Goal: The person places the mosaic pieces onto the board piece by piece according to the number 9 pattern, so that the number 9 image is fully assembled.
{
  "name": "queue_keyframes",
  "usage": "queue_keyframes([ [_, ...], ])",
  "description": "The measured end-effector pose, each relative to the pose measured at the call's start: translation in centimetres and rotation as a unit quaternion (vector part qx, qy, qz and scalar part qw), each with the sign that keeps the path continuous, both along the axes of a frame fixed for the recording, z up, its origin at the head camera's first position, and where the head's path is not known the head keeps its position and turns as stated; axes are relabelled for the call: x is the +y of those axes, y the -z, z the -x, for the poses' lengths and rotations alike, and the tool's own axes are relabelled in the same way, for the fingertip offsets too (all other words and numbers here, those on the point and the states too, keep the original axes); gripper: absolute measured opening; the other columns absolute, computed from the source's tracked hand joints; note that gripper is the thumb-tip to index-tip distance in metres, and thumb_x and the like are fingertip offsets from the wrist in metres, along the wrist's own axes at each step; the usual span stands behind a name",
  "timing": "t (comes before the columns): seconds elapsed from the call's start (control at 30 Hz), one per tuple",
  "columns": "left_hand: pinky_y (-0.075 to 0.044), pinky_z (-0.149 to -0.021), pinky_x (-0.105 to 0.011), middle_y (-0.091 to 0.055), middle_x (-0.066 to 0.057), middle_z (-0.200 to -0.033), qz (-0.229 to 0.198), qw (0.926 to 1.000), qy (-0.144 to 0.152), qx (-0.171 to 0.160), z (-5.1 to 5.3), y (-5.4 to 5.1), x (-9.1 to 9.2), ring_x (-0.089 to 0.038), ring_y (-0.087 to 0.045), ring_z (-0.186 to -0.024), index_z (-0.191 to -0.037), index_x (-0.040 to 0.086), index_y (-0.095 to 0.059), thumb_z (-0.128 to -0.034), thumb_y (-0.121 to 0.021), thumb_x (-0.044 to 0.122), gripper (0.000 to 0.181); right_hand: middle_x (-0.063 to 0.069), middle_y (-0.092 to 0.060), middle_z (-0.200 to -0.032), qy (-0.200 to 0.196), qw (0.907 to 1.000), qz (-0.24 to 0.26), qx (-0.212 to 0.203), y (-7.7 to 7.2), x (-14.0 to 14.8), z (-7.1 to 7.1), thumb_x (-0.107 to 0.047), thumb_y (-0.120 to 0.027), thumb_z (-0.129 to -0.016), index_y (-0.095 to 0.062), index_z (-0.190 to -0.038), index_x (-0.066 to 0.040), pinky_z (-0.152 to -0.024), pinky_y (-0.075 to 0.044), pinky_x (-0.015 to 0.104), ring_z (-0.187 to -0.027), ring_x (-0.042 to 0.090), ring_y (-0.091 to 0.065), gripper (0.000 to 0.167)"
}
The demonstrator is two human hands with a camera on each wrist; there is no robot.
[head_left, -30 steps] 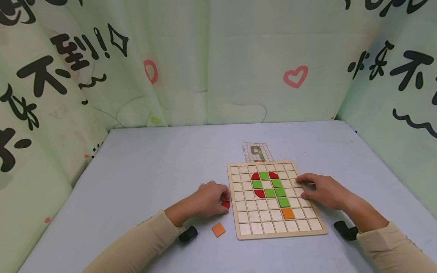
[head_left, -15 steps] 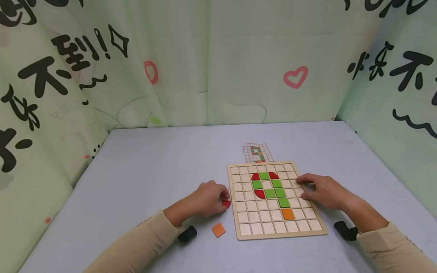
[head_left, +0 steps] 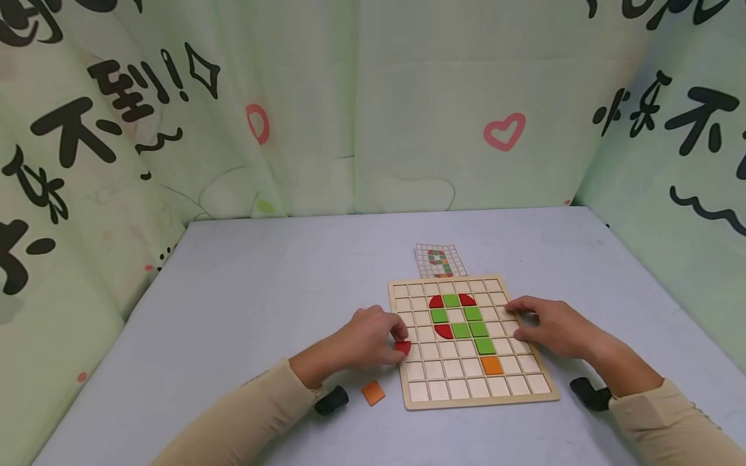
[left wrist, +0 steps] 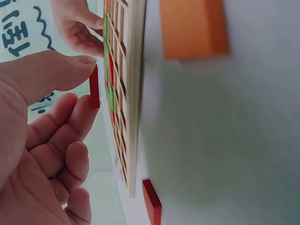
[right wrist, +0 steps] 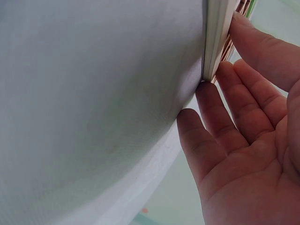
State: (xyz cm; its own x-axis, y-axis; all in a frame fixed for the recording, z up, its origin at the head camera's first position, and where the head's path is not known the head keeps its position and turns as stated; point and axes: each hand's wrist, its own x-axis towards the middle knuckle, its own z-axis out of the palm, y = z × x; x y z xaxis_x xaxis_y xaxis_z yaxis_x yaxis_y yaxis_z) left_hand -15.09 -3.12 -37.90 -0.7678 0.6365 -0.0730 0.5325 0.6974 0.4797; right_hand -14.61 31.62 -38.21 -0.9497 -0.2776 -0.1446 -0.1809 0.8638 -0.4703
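Observation:
My left hand (head_left: 373, 338) pinches a red quarter-round tile (left wrist: 94, 86) between thumb and fingertip, just over the left border of a wooden grid board (head_left: 431, 388). On the board, green square tiles (head_left: 478, 329), red quarter-round tiles (head_left: 443, 331) and one orange square tile (head_left: 492, 366) form a figure like a 9. My right hand (head_left: 556, 327) rests on the board's right edge. In the right wrist view, its thumb (right wrist: 267, 51) lies over the rim and the fingers are loosely extended, with fingertips at the edge.
A loose orange tile (head_left: 373, 392) lies left of the board. Another red tile (left wrist: 152, 204) is on the table in the left wrist view, hidden in the head view. Behind the board is a printed pattern card (head_left: 441, 259). Printed curtains (head_left: 408, 129) enclose the white table (head_left: 280, 272).
My left hand has carried the red tile rightward, from beside the board to over its left border. My right hand and the tiles on the board have stayed put.

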Motion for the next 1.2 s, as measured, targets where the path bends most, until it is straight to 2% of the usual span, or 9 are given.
queue_keyframes([
  [0.33,-0.038,-0.077,-0.027,-0.064,0.017,-0.083,-0.002,0.9993,0.024,0.027,-0.7,-0.6,2.1,-0.005,-0.047,-0.082,-0.093,0.018,-0.071,-0.0839,-0.077,0.023,0.012,0.028,-0.054,-0.135,0.002,1.0000,-0.003,-0.003,0.0,-0.1,0.1,-0.021,-0.075,-0.088,-0.060,-0.132,-0.001,-0.098,-0.039,0.062,-0.120,0.047,-0.050,0.050],
  [0.5,-0.037,-0.074,-0.025,-0.062,0.019,-0.079,0.005,0.9992,0.030,0.028,-1.1,-0.8,3.2,-0.005,-0.046,-0.080,-0.093,0.019,-0.071,-0.0837,-0.079,0.025,0.014,0.028,-0.053,-0.136,0.003,1.0000,-0.001,-0.007,-0.1,-0.1,0.0,-0.021,-0.075,-0.089,-0.059,-0.132,-0.001,-0.098,-0.039,0.062,-0.120,0.047,-0.050,0.050],
  [0.73,-0.039,-0.081,-0.026,-0.065,0.016,-0.083,0.014,0.9984,0.048,0.026,-1.5,-0.9,4.7,-0.006,-0.048,-0.084,-0.099,0.018,-0.073,-0.0847,-0.079,0.026,0.018,0.028,-0.054,-0.136,0.003,1.0000,-0.004,-0.006,-0.2,-0.1,0.0,-0.021,-0.075,-0.088,-0.059,-0.132,-0.001,-0.098,-0.039,0.063,-0.121,0.048,-0.050,0.051],
  [1.03,-0.035,-0.072,-0.022,-0.063,0.016,-0.081,0.023,0.9963,0.070,0.043,-1.9,-1.1,6.6,-0.003,-0.047,-0.081,-0.099,0.019,-0.074,-0.0860,-0.079,0.028,0.017,0.028,-0.054,-0.135,0.004,1.0000,-0.005,-0.007,0.0,0.0,0.1,-0.022,-0.075,-0.088,-0.060,-0.132,-0.001,-0.098,-0.039,0.063,-0.120,0.047,-0.050,0.051],
  [1.2,-0.035,-0.072,-0.022,-0.062,0.018,-0.081,0.029,0.9953,0.081,0.045,-2.1,-1.0,7.4,-0.002,-0.047,-0.084,-0.099,0.021,-0.074,-0.0860,-0.078,0.028,0.016,0.028,-0.054,-0.135,0.006,0.9999,-0.002,-0.008,0.0,0.0,0.1,-0.022,-0.075,-0.089,-0.060,-0.132,-0.001,-0.099,-0.038,0.063,-0.121,0.047,-0.049,0.050],
])
